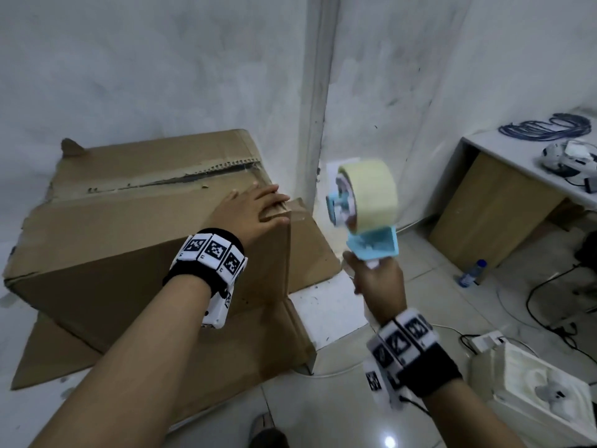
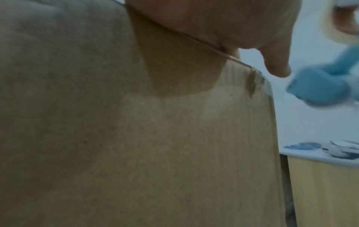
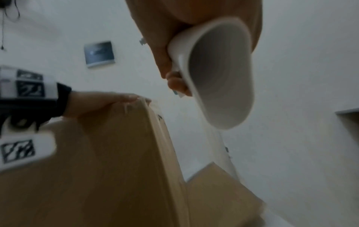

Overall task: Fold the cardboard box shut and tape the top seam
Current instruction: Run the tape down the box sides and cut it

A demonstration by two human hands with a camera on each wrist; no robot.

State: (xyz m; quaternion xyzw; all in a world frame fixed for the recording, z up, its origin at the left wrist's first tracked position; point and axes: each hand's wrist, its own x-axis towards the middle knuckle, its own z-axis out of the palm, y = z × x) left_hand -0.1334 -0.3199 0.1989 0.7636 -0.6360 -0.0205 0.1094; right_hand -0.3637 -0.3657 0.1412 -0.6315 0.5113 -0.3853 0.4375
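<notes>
**Flaps down, tape not yet on the seam**

I press my left hand [image 1: 255,210] flat on the right end of the box [image 1: 135,221], fingers straight and laid over the top edge near the corner, holding the flaps shut. My right hand [image 1: 378,282] is wrapped round the handle of the dispenser [image 1: 365,208], which I hold up in the air just to the right of the box, apart from it, its pale tape roll [image 1: 371,189] standing above the blue frame. The box sits on flat cardboard sheets [image 1: 226,357] on the tiled floor, close to the white wall, with its top flaps folded down and meeting along the seam [image 1: 193,177]. That seam shows as a dark, ragged line with torn old tape residue and a narrow gap; I see no fresh strip across it. So I judge the folding as good as done and the taping wholly ahead: the dispenser has to come down to one end of the seam, most likely the near right end by my left hand, and run along its length. From the wrist views, both blurred, I can confirm only the flat palm on cardboard and the closed grip on the white handle [image 3: 213,69]
</notes>
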